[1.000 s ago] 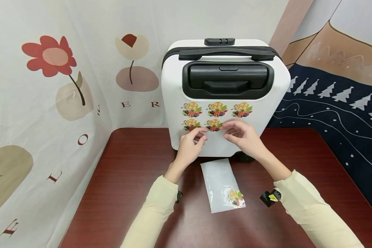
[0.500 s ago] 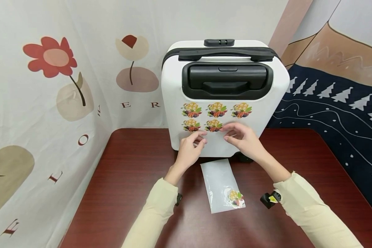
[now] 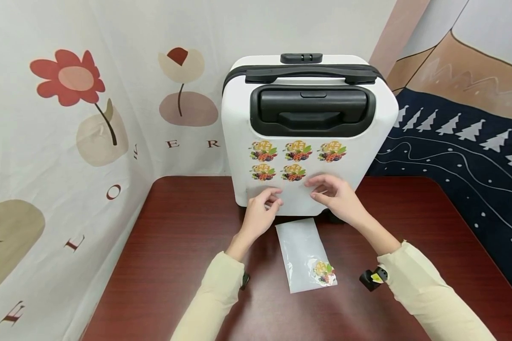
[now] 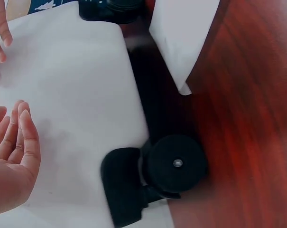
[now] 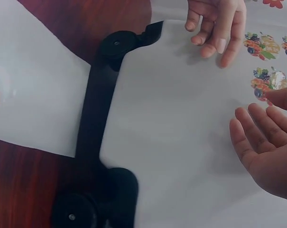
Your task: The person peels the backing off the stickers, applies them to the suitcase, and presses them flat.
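A white suitcase stands upright with fruit stickers on its front: three in an upper row, two below. My left hand hovers just under the lower row, fingers loosely bent, nothing between them. To the right of the lower middle sticker is my right hand, also loosely bent and holding nothing. The right wrist view shows the right hand near that sticker; whether its fingertips touch the case is unclear. In the left wrist view the left hand is before bare white shell.
On the red-brown table a pale backing sheet lies before the suitcase, one fruit sticker at its near right corner. Black wheels protrude at the suitcase's bottom. Printed cloth hangs behind and to the left.
My left hand has dropped away from the lower stickers, uncovering their bottom edges. The right hand has shifted slightly down from the lower middle sticker. Sheet and suitcase stay put.
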Available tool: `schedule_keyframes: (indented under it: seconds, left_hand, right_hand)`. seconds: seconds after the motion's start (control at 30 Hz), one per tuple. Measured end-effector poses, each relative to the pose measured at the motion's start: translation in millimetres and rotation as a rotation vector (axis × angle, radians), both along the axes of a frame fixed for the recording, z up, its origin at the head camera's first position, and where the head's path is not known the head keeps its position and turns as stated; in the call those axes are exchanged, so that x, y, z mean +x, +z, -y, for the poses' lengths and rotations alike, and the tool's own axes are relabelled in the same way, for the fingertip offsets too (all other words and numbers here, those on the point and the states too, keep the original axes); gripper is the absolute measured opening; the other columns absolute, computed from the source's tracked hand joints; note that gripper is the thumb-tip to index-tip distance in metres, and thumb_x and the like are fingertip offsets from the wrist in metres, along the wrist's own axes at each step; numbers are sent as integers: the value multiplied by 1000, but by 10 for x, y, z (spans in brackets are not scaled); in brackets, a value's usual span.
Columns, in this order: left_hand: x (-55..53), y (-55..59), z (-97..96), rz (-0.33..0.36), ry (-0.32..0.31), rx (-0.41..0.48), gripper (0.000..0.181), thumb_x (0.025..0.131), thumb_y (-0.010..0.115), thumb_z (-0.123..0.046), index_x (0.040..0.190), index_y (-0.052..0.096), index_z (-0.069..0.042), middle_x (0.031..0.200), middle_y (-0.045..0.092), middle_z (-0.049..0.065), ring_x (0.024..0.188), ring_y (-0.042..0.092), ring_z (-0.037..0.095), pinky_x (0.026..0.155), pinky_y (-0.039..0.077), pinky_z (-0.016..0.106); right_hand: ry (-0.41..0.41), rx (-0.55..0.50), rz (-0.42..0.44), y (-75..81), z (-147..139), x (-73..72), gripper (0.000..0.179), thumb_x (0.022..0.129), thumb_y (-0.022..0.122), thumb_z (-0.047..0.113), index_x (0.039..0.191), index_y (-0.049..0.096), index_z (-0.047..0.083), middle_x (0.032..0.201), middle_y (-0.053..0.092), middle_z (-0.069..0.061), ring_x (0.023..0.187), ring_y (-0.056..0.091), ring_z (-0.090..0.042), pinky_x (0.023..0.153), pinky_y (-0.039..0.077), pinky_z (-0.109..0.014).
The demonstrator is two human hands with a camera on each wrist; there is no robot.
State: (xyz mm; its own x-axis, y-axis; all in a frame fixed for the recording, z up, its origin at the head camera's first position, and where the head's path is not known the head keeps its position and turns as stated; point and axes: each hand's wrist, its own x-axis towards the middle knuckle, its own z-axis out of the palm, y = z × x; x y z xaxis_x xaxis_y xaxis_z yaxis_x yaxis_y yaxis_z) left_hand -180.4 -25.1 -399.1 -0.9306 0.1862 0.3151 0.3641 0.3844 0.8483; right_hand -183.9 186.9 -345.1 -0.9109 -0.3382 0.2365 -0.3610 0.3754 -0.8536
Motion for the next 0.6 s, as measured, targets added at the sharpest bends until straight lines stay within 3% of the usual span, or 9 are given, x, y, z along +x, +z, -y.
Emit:
schedule_keyframes:
  seconds: [0.3,0.6]
  left_hand:
    - [93,-247,44,45,22,-27,24,88,59,-8,111,61,-4,82,66,5,72,63,16,62,50,25]
    - [204,-496,84,124,5,-56,27,87,59,-8,113,59,-3,85,66,5,76,63,17,65,49,26]
  right_hand:
    - [-13,29,50,-160,-84,82,22,85,61,3,107,60,-1,108,60,-12,90,58,-21,76,48,-24]
    - [-12,35,131,-437,-185,184,21,85,60,3,106,60,-2,104,59,-19,85,59,-19,71,48,-24]
